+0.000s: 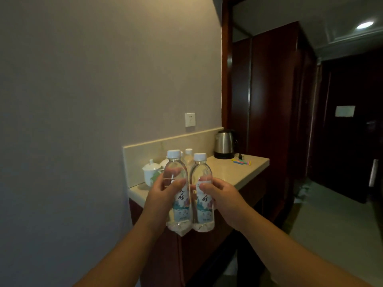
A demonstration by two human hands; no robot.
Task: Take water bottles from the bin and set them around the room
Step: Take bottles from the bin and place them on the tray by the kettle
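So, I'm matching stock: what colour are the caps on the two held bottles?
White, on both the left bottle's cap and the right bottle's cap; clearest in the head view.

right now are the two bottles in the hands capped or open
Capped. The bottle in the left hand and the one in the right hand each carry a white cap, screwed on top; both are held upright.

You can read little here. The clear plastic water bottle with a white cap on the left [178, 195] carries a label with large dark Chinese brush characters; only "好" is legible, the character above it half covered by a thumb. Just right of that bottle and touching it, the second clear plastic bottle with a white cap [202, 195] shows the same "好" on its matching label. The smaller print lower on both labels is too blurred to read.
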